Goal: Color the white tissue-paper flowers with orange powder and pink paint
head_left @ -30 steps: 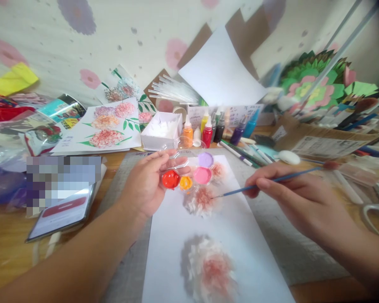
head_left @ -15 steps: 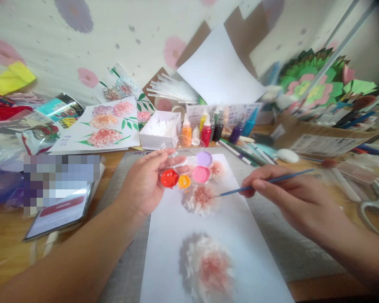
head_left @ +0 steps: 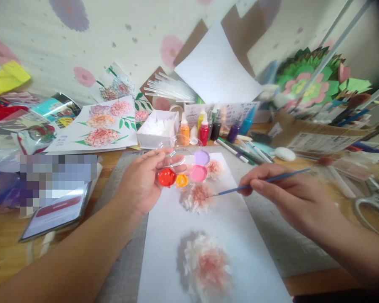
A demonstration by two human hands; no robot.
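Note:
My left hand [head_left: 145, 179] holds a clear round paint palette [head_left: 180, 145] by its near-left edge, above the paper. Its wells carry red, orange-yellow, pink and lilac paint. Between the fingers of my right hand [head_left: 267, 185] is a thin blue paintbrush [head_left: 259, 181], pointing left. Its tip meets the middle ruffled flower [head_left: 194, 200], which is white with a reddish centre. Below lies a larger ruffled flower [head_left: 206, 267], tinted the same way, and a third flower [head_left: 215, 169] shows behind the palette, partly covered. All three are on a white sheet of paper [head_left: 158, 248].
Paint bottles [head_left: 204, 130] stand at the back beside a white box [head_left: 158, 128] of white pieces. A finished flower picture [head_left: 61, 134] leans behind a phone [head_left: 60, 206] on the left. Scissors [head_left: 371, 206] and a cardboard box of brushes [head_left: 322, 134] are at right. A grey mat [head_left: 113, 252] underlies the paper.
The whole view has shifted slightly, so everything sits a little further left. Both hands keep their hold, and the brush tip stays at the middle flower.

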